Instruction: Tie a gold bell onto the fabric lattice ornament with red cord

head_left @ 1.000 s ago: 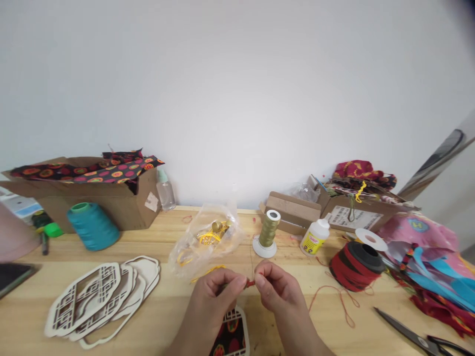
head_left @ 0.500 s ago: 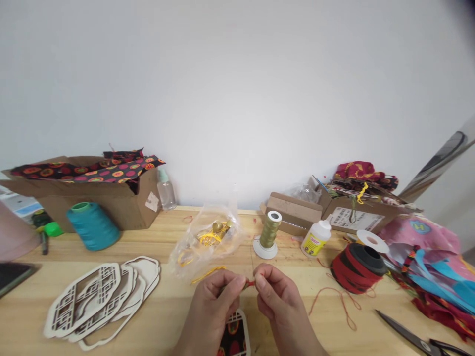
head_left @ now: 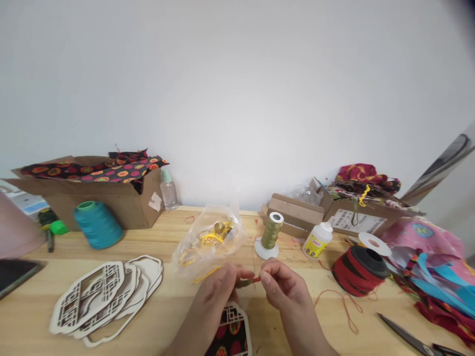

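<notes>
My left hand (head_left: 217, 289) is at the lower middle, its fingers curled round a thin olive-green cord (head_left: 244, 283). Red thread (head_left: 256, 280) is wound about the cord's right end. My right hand (head_left: 284, 291) pinches that red end between thumb and forefinger. Beneath my left hand lies a pale frame with lattice cut-outs (head_left: 248, 329), backed with dark fabric (head_left: 230, 335) in a red and orange round pattern. My left wrist covers part of it.
Left are stacked lattice frames (head_left: 89, 296), a teal thread cone (head_left: 98, 225) and a fabric-filled box (head_left: 100, 205). Ahead are a plastic bag (head_left: 196, 247), green thread spool (head_left: 272, 232) and glue bottle (head_left: 318, 241). Right are a red thread spool (head_left: 358, 271) and scissors (head_left: 406, 336).
My left thumb and fingers have shifted their hold, and more of the olive cord shows. My right hand has moved slightly right. The whole view has shifted a little.
</notes>
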`<state>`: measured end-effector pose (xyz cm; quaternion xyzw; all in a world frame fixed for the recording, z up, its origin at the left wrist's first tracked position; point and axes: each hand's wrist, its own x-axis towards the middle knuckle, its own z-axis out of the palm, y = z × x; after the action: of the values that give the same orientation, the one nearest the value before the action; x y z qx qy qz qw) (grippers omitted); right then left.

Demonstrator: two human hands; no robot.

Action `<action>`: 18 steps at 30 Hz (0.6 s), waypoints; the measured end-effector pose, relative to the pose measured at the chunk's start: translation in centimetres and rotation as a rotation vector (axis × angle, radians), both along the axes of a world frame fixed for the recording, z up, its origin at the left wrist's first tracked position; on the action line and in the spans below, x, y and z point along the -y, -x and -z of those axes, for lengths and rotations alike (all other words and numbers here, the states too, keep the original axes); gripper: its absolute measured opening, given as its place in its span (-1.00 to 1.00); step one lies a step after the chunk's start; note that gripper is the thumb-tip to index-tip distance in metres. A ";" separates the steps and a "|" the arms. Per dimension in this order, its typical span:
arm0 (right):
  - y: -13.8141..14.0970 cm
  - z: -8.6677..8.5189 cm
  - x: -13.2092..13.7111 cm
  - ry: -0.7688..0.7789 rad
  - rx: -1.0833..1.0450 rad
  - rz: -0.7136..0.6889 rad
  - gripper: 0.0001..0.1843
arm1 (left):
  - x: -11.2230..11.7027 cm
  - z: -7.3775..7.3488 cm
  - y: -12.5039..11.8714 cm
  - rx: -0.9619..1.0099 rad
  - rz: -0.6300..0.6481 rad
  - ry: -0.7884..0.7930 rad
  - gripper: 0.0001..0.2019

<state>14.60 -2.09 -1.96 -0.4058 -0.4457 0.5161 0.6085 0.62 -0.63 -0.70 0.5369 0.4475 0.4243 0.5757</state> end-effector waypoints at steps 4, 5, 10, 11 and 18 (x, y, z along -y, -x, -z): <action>-0.2 -0.7 0.0 -0.031 0.096 -0.034 -0.83 | -0.3 -0.1 0.0 -0.015 0.172 -0.082 -0.70; -0.2 -0.9 0.0 -0.033 0.112 -0.045 -0.82 | -0.4 0.0 0.0 -0.006 0.182 -0.063 -0.74; -0.6 -1.2 -0.2 0.022 0.162 -0.067 -0.78 | -0.3 0.1 -0.1 0.011 0.119 0.000 -0.82; -0.7 -1.2 -0.2 0.047 0.161 -0.068 -0.77 | -0.3 0.0 -0.1 0.016 0.098 0.002 -0.83; -0.7 -1.1 -0.1 0.190 -0.095 -0.213 -0.75 | 0.0 -0.7 -0.4 0.036 0.077 0.043 -0.85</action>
<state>15.35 -2.04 -0.87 -0.3870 -0.4062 0.6362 0.5296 0.97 -0.66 0.00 0.5334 0.4252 0.4017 0.6110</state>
